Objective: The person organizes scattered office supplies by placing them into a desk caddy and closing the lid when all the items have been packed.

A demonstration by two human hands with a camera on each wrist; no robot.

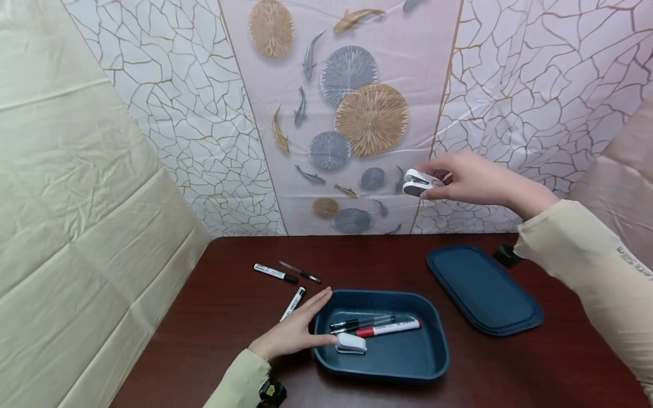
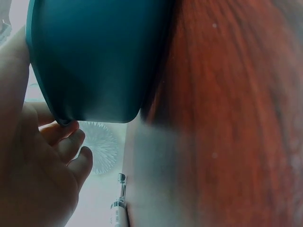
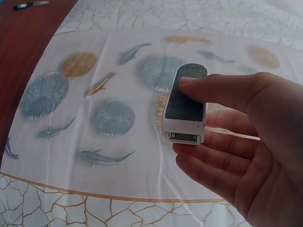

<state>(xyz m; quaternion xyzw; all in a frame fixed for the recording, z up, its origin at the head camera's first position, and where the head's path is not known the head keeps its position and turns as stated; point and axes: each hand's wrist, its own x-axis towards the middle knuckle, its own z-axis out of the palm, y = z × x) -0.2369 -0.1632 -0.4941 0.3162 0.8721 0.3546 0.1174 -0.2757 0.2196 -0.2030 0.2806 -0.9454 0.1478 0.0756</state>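
In the head view my right hand [image 1: 471, 178] is raised in front of the backdrop, pinching a small white stapler [image 1: 420, 182]. The right wrist view shows the thumb on the stapler's dark face [image 3: 185, 106] and fingers behind it. My left hand [image 1: 296, 331] rests on the left rim of a dark blue box [image 1: 403, 360], its fingers stretched along the far left corner. Its thumb reaches over the rim, tip right at a similar white stapler [image 1: 351, 344] inside. A red-capped white marker [image 1: 390, 328] and black-capped pens [image 1: 347, 324] also lie in the box.
A blue lid [image 1: 484, 289] lies right of the box, with a black object [image 1: 507, 256] beyond it. Left of the box are two black-capped markers, one farther back [image 1: 272, 272] and one nearer [image 1: 293, 303], plus a pen [image 1: 301, 272]. A patterned cloth [image 1: 352, 198] hangs behind the table.
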